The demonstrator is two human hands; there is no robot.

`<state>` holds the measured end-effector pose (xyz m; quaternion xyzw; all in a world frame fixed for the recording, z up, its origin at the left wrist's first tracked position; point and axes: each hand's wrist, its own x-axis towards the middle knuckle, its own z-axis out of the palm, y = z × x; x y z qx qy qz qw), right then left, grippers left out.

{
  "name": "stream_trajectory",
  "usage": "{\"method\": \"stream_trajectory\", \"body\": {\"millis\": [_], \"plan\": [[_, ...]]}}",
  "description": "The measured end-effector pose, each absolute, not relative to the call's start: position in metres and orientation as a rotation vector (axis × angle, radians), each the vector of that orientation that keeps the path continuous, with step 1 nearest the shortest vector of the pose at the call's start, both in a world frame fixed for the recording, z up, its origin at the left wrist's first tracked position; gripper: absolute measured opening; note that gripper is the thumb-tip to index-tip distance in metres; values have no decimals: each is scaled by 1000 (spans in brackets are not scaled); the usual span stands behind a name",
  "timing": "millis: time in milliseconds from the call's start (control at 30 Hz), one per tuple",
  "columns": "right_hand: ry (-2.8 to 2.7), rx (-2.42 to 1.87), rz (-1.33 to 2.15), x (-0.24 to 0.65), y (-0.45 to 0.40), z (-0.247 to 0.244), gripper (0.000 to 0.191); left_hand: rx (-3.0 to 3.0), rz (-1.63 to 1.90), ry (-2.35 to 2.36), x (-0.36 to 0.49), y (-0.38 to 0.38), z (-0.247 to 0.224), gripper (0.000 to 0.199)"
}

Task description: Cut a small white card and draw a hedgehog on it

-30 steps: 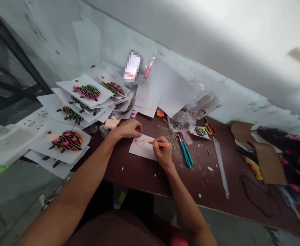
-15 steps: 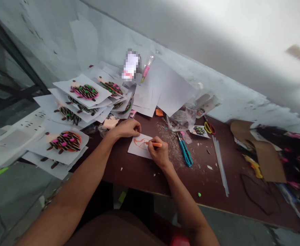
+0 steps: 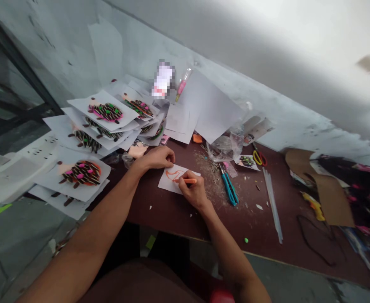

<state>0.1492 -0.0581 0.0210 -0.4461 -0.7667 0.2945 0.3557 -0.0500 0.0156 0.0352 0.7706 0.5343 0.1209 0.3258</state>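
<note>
Hands: left hand lying flat on surface, just beside paper sheet; right hand pinching orange marker, tip on sheet's orange outline. Teal-handled scissors right of sheet.

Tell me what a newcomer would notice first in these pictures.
The heaped white sheets at the left of the table stand out first, each bearing a spiky dark craft piece dotted with pink and green. Near the middle, the right hand holds an orange marker to a small white sheet with an orange outline, and the left hand rests at its upper edge. Blue-handled scissors lie to their right on the dark red table.
</note>
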Motion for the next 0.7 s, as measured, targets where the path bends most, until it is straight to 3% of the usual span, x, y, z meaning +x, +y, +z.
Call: {"method": "stream_trajectory", "body": {"millis": [700], "plan": [[-1899,-1116,893,148,-59,24,16,1986,374,1175,-61,24,22,26]]}}
